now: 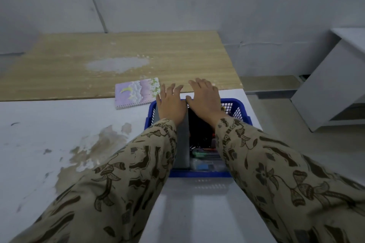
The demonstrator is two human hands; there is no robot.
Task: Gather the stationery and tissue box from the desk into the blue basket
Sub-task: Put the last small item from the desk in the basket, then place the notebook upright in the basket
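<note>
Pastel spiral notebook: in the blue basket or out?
Out. The pastel purple spiral notebook lies flat on the white-and-wood desk, off the far-left corner of the blue plastic mesh basket.

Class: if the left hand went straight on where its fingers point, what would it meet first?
The way looks free: the left hand points over bare desk, right of the notebook, toward the wall; depth is unclear.

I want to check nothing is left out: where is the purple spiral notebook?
Head view: the purple spiral-bound notebook lies on the desk, outside the blue plastic basket, left of its far corner, beside the left hand.
</note>
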